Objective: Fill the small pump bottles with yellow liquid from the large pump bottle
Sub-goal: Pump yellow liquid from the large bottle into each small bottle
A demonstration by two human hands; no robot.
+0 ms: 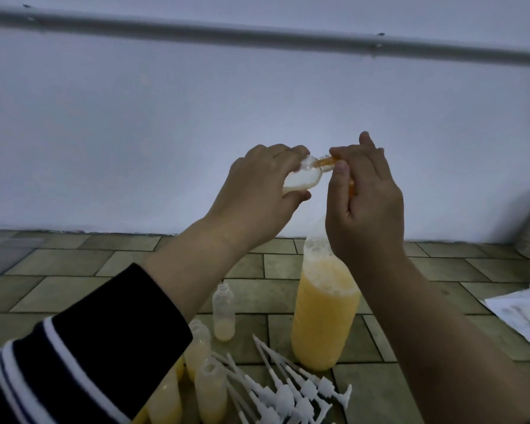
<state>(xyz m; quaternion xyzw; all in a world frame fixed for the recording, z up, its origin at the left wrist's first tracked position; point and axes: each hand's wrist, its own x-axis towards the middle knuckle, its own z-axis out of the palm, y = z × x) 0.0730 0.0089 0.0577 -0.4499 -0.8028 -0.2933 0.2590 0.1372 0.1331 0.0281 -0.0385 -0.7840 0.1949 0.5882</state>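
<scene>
- Nearest the camera, a striped sleeve [74, 362]; beside it, part-filled small bottles [210, 393] and loose pumps [291, 393]
- Left hand [257, 197] wraps a tilted small bottle [89, 179]; right hand [361, 203] pinches an orange nozzle [418, 162] at its mouth
- Filling seems underway; next, steady dosing
- Large bottle [325, 316] stands below

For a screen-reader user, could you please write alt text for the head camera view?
The left hand tilts a small bottle while the right hand holds an orange nozzle at its mouth. Below, on the tiled surface, stand a large bottle of yellow liquid, more small bottles and loose white pump heads.
</scene>
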